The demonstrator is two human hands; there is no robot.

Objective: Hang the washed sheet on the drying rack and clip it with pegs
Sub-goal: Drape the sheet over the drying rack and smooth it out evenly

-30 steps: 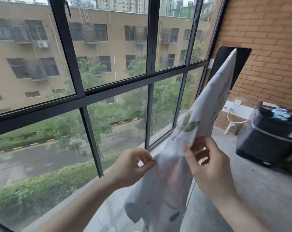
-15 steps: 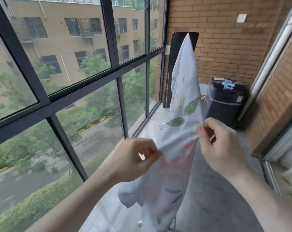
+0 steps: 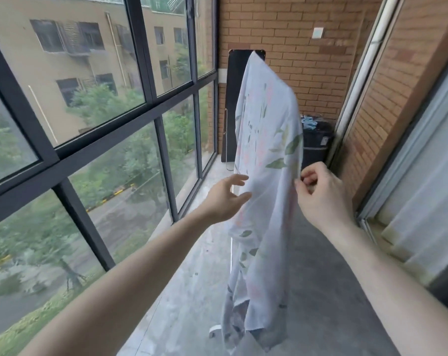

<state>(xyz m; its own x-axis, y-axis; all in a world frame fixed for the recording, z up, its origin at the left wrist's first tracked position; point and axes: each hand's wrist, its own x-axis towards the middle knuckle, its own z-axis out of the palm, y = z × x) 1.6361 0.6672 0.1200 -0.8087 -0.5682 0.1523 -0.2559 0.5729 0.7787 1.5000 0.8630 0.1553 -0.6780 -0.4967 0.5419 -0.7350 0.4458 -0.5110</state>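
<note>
Thin white leaf-and-flower-printed cotton sheet [image 3: 266, 160], draped over a mostly hidden rack by the brick wall: probably light, limp, slip-prone, best taken at its edges; right hand [image 3: 323, 199] pinches the right edge, left hand [image 3: 224, 199] spread open, fingertips touching the left edge.

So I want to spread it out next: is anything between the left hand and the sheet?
Nothing visible is. The left hand is open right at the sheet, its fingertips at the near edge, while the right hand pinches the opposite edge.
</note>
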